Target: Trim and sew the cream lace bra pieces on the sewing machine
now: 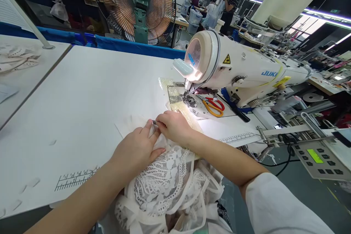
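My left hand (141, 144) lies on thin white fabric at the table edge, its index finger stretched forward and its thumb spread apart. My right hand (175, 126) is closed in a pinch beside it. A small dark metal-looking piece (155, 122) sticks out of the right fingers toward my left fingertip; its kind is hidden. Below both hands a white lace garment (161, 177) with thin straps hangs over the table edge into my lap. Just beyond my right hand stands the white sewing machine (236, 62), its needle area lit.
Orange-handled scissors (212, 109) and red-handled scissors (219, 104) lie under the machine arm, beside a black-handled tool (238, 111). A control panel (318, 159) sits at right. A large fan (140, 7) stands behind the white table (82, 106). A person (233, 5) stands far back.
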`<state>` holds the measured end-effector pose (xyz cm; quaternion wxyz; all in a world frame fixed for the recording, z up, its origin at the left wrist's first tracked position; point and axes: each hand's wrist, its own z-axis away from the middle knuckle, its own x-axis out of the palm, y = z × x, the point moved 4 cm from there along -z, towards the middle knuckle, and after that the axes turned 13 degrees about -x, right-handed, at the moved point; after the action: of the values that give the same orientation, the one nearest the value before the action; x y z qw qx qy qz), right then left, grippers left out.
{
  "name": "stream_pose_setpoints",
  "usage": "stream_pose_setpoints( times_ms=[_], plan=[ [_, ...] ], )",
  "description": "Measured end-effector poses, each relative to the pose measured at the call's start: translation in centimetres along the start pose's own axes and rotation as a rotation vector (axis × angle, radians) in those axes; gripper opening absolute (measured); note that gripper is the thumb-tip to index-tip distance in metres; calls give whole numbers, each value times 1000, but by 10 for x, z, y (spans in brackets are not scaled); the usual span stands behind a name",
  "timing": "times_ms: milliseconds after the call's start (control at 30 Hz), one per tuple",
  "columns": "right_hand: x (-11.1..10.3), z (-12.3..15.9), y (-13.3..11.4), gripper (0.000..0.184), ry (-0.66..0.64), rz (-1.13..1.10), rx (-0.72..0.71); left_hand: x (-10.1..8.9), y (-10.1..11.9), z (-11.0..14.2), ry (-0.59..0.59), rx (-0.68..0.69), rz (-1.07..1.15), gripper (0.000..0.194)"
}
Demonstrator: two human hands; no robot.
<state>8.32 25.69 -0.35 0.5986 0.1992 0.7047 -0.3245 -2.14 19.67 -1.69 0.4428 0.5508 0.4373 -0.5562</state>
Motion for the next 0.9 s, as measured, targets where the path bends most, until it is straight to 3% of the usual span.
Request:
stream_pose_setpoints(
  times_ms=[167,367,700,900],
  plan=[
    [0,0,-2,21,-38,69,-35,4,-3,0,74,19,46,56],
    [-8,7,-3,21,-154,118,-50,1,0,0,-20,-24,1,55],
    [-8,9,-1,21,-33,72,-7,-2,0,3,-15,-41,37,54],
    [-10,14,-1,23,-5,73,-120,-1,-3,6,51,-65,96,49]
  ],
)
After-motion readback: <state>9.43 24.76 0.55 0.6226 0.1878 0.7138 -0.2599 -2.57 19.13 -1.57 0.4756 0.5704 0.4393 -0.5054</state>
